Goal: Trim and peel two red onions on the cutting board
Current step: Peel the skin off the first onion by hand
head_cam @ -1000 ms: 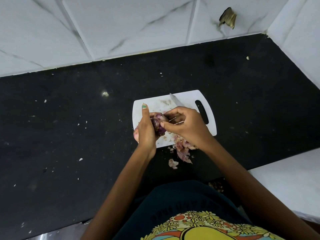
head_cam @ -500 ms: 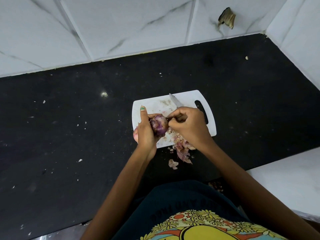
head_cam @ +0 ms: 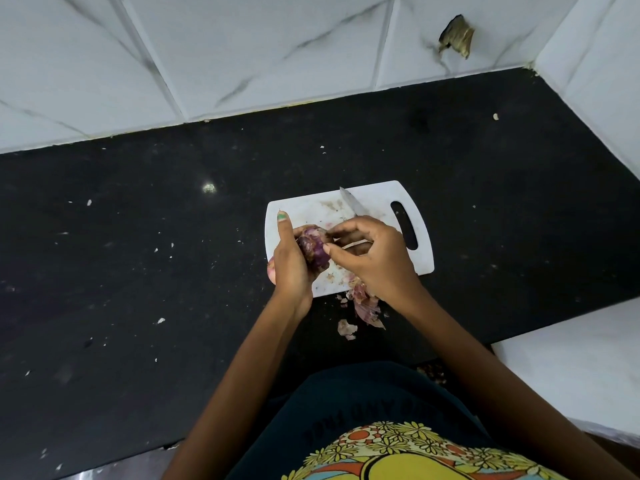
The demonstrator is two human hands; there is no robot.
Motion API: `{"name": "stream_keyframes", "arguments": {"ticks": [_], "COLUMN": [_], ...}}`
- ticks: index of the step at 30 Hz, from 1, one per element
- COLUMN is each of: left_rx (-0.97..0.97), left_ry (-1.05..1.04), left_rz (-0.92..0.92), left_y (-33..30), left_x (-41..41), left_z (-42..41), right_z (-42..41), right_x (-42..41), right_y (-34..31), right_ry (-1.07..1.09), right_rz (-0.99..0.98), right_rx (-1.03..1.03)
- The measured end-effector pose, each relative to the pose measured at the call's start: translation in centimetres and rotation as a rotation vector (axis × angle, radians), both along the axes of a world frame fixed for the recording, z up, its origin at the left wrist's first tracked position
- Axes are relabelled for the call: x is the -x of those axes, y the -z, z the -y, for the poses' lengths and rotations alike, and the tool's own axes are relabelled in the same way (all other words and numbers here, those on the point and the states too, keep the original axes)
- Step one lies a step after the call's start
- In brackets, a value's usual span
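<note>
From the head view, your left hand point(head_cam: 291, 268) is gripping the red onion point(head_cam: 313, 249) above the white cutting board point(head_cam: 420, 244) on the black counter point(head_cam: 138, 254). Your right hand point(head_cam: 372, 259) is holding the knife point(head_cam: 353, 204), thumb touching the onion. Peels point(head_cam: 365, 304) are lying at the board's near edge.

One printed text is present: dark lettering on the front of the person's dark shirt point(head_cam: 363, 403), directly above a flowered yellow graphic point(head_cam: 408, 455). The line appears upside down and low in contrast; its words cannot be read with certainty. No label, brand, number or sign is legible anywhere else.
</note>
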State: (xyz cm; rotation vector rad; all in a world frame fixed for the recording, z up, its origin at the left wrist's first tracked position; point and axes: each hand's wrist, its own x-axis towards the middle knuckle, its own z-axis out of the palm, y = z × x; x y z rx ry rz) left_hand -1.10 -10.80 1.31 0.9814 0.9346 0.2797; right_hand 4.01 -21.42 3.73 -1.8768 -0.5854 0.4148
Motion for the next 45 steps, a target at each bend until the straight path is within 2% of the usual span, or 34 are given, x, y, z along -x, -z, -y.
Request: {"name": "stream_keyframes", "arguments": {"ticks": [3,7,15,19,25,34,38,45], "left_rx": [-0.012,-0.005,0.007,-0.115,-0.267,-0.077,-0.057,-0.153], "left_ry": [0.023,0.025,0.004,0.016,0.025,-0.015,-0.020,0.014], "left_rz": [0.013,0.017,0.035,0.048,0.030,0.080,0.045,0.021], "left_y": [-0.2,-0.1,0.2,-0.2,0.1,-0.5,-0.5,-0.6], "left_x": [0.1,0.1,0.2,0.2,0.2,0.2,0.1,0.1], "left_z": [0.1,0.2,0.3,0.4,0.5,0.8,0.7,1.0], "right_z": [0.3,0.4,0.7,0.7,0.5,1.0,1.1,0.8], "right_x": [-0.3,-0.8,-1.0,-0.5,-0.4,-0.9,-0.9,0.0], "right_y": [-0.3,-0.3,0.0,-0.2,-0.2,0.3,0.5,0.3], "right_ry": [-0.029,-0.053,0.029,0.000,0.006,0.051,0.031,-0.027], "right_rz": [-0.078,-0.070,-0.097,-0.200,-0.154,-0.229,-0.158,0.021], "right_rx": [0.016,0.043,-0.010,-0.002,0.019,-0.095,-0.057,-0.049]}}
